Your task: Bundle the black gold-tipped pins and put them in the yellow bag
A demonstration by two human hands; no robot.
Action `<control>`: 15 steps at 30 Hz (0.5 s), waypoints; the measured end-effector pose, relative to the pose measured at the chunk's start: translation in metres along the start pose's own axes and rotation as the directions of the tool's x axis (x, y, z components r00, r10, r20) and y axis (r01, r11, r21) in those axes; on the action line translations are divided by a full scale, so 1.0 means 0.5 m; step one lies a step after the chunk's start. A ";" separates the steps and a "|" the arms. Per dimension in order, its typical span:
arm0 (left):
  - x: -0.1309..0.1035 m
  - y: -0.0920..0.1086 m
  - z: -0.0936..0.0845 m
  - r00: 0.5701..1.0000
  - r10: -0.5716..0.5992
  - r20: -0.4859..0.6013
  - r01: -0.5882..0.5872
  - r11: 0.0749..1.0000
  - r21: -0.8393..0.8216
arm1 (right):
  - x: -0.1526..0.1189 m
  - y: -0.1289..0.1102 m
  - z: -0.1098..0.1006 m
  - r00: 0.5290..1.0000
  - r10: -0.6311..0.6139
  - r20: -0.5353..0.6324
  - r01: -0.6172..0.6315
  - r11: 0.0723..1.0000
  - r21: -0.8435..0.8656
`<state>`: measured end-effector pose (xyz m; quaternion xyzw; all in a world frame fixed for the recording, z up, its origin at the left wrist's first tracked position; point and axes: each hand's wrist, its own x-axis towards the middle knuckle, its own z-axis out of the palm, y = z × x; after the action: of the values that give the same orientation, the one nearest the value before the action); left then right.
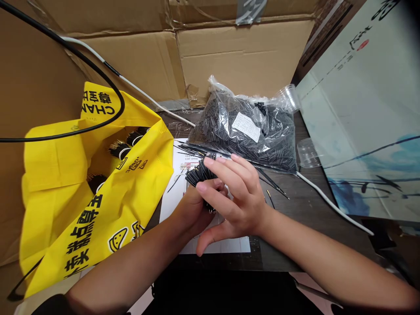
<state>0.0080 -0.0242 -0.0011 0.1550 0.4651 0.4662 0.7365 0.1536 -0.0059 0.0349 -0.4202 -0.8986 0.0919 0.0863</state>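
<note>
My left hand [193, 205] is wrapped round a thick bundle of black wires [198, 173], whose ends fan out above the fingers. Over the bundle's right side my right hand [234, 194] spreads its fingers, the tips near or touching the wires; its thumb points down and away. Both hands are above a printed paper sheet [229, 246] on the dark table. Loose black wires [272, 181] lie behind and to the right of the hands. Part of the bundle is hidden by the right hand.
A clear plastic bag [243, 131] full of short black tubes lies behind the hands. At left, an open yellow bag [131, 188] holds several wire bundles [120, 149]. Clear plastic cups [308, 153], a white cable [331, 203] and cardboard boxes [243, 57] stand around the dark table [292, 236].
</note>
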 end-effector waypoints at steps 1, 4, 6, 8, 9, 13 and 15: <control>-0.008 -0.002 0.006 0.998 -0.001 -0.060 0.005 0.998 0.058 | 0.001 0.002 0.009 0.999 -0.028 -0.025 0.028 1.000 0.005; -0.017 -0.014 0.066 0.971 0.107 -0.212 -0.037 0.950 0.309 | 0.005 0.009 0.041 0.970 -0.122 -0.212 0.112 0.992 -0.058; -0.008 -0.027 0.130 0.929 0.230 -0.288 -0.060 0.866 0.497 | 0.008 0.010 0.062 0.908 -0.170 -0.383 0.140 0.985 -0.105; 0.004 -0.043 0.186 0.834 0.335 -0.438 0.031 0.764 0.644 | 0.009 0.009 0.076 0.842 -0.187 -0.507 0.158 0.982 -0.100; 0.009 -0.050 0.203 0.786 0.352 -0.508 0.098 0.741 0.664 | 0.009 0.008 0.079 0.815 -0.192 -0.546 0.174 0.981 -0.086; 0.016 -0.063 0.181 0.829 0.261 -0.494 0.131 0.768 0.627 | 0.010 0.006 0.073 0.757 -0.209 -0.619 0.209 0.975 -0.074; 0.017 -0.057 0.134 0.944 0.216 -0.248 -0.035 0.816 0.576 | 0.015 0.005 0.068 0.760 -0.187 -0.623 0.168 0.982 -0.090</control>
<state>0.0800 -0.0180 0.0102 0.3233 0.6775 0.3740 0.5447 0.1426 -0.0019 0.0018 -0.3412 -0.8550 -0.0750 0.3834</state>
